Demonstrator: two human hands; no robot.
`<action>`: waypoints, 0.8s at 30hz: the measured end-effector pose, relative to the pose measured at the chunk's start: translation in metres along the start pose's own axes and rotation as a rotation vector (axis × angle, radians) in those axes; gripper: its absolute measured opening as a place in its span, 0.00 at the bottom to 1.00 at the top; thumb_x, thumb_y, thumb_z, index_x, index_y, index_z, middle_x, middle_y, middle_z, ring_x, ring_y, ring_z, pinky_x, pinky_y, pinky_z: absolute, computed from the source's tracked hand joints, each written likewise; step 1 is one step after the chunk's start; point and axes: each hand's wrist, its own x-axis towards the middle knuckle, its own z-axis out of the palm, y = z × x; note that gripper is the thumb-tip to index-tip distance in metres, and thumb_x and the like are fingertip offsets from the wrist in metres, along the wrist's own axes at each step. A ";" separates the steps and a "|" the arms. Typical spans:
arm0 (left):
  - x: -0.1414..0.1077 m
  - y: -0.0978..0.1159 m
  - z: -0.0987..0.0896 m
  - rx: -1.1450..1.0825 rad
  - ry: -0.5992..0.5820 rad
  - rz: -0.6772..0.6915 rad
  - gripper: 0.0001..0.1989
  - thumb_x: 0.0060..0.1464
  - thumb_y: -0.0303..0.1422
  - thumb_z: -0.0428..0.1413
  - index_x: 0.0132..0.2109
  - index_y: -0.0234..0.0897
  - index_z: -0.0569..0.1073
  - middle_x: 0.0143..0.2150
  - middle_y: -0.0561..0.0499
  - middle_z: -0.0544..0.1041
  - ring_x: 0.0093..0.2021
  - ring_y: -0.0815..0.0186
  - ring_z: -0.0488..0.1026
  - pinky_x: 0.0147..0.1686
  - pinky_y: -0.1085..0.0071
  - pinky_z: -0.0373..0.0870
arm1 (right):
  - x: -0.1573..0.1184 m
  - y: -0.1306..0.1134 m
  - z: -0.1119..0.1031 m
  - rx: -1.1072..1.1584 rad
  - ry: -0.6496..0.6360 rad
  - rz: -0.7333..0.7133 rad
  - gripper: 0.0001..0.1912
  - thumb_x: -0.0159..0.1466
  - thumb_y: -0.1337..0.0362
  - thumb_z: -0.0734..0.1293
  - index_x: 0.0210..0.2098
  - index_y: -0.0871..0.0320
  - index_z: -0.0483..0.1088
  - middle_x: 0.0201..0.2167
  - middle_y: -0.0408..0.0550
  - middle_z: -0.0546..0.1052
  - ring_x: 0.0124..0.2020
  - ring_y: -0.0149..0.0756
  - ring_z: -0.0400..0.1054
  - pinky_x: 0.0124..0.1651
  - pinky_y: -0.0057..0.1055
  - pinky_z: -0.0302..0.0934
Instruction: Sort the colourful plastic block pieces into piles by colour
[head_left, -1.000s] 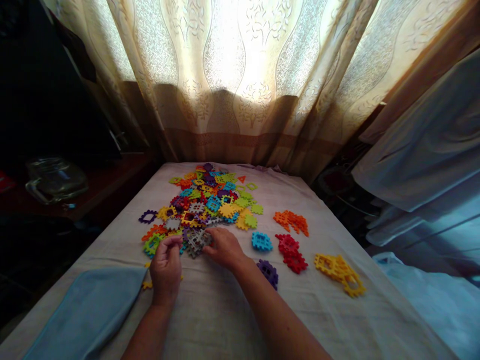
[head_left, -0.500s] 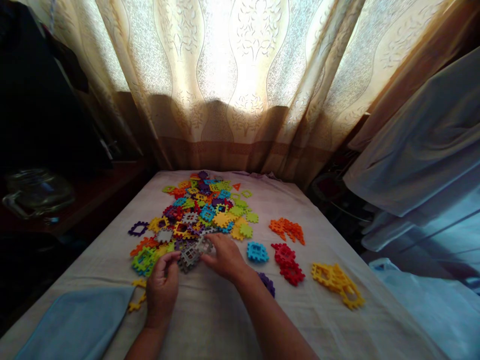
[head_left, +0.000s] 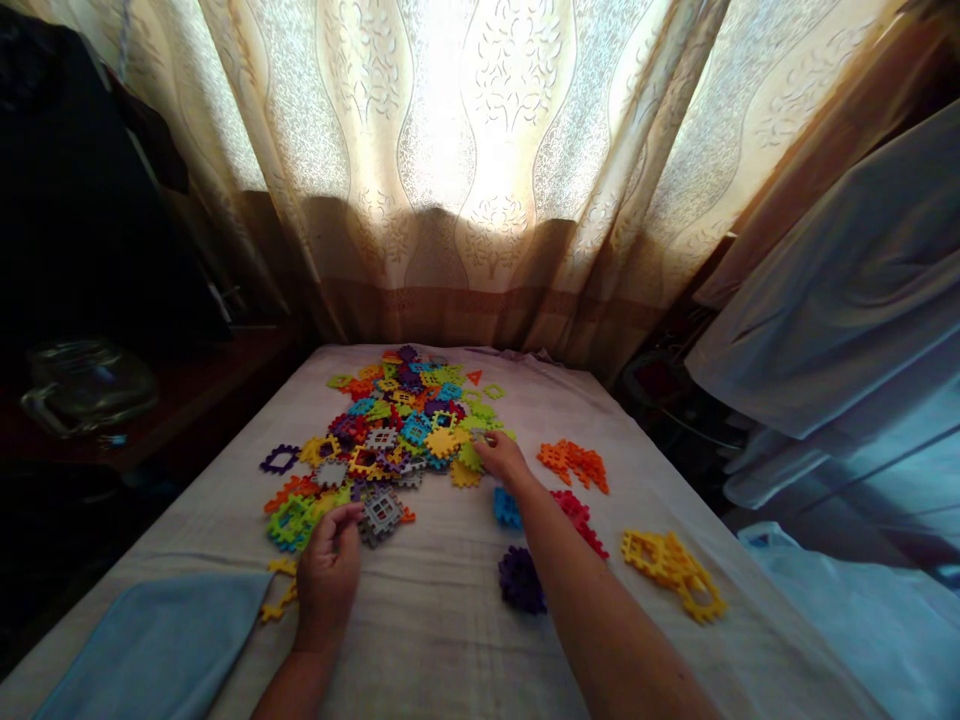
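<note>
My left hand (head_left: 330, 560) is closed at the near edge of the pile, its fingertips pinching the left edge of a grey interlocking tile (head_left: 382, 510). An orange bit pokes out beside that tile. My right hand (head_left: 501, 458) reaches to the right side of the pile, fingers closed near lime-green tiles (head_left: 471, 458) and a yellow tile (head_left: 465, 476). Something small and greyish shows at its fingertips, too small to make out. The mixed pile of notched plastic tiles (head_left: 405, 397) spreads away toward the curtain.
Sorted groups lie at the right: orange tiles (head_left: 574, 462), red tiles (head_left: 577, 515), yellow tiles (head_left: 671, 570), a blue tile (head_left: 506, 508) and purple tiles (head_left: 521, 580). My right forearm partly covers some. A light-blue cloth (head_left: 157, 640) lies front left. A curtain (head_left: 480, 250) hangs behind.
My right hand has moved from the grey tile rightward and farther away, to the lime-green tiles. My left hand has stayed by the grey tile. More of the purple tiles now shows.
</note>
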 end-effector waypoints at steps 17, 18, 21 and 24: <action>0.002 -0.005 -0.001 0.060 -0.016 0.009 0.16 0.49 0.45 0.51 0.38 0.40 0.75 0.37 0.50 0.80 0.39 0.61 0.77 0.41 0.67 0.74 | 0.013 0.004 -0.027 -0.092 0.056 0.256 0.23 0.63 0.58 0.62 0.56 0.58 0.69 0.50 0.56 0.76 0.52 0.45 0.70 0.51 0.35 0.63; 0.002 -0.005 -0.001 0.059 -0.019 0.015 0.16 0.49 0.45 0.51 0.38 0.40 0.75 0.36 0.50 0.80 0.38 0.61 0.77 0.41 0.67 0.74 | 0.012 0.002 -0.023 -0.087 0.044 0.240 0.23 0.63 0.58 0.63 0.56 0.58 0.69 0.50 0.54 0.77 0.51 0.43 0.71 0.50 0.34 0.63; 0.002 -0.005 -0.002 0.066 -0.020 0.016 0.17 0.49 0.45 0.50 0.38 0.40 0.75 0.35 0.50 0.80 0.38 0.61 0.77 0.39 0.67 0.75 | 0.009 -0.003 -0.012 -0.068 0.009 0.162 0.22 0.62 0.57 0.64 0.54 0.54 0.70 0.48 0.48 0.78 0.49 0.37 0.72 0.49 0.29 0.64; 0.003 -0.007 -0.002 0.081 -0.022 0.001 0.17 0.49 0.45 0.50 0.38 0.40 0.75 0.36 0.49 0.80 0.39 0.60 0.77 0.39 0.67 0.74 | 0.002 0.002 -0.014 -0.090 -0.002 0.113 0.21 0.63 0.58 0.63 0.55 0.53 0.70 0.48 0.46 0.78 0.47 0.35 0.73 0.48 0.28 0.64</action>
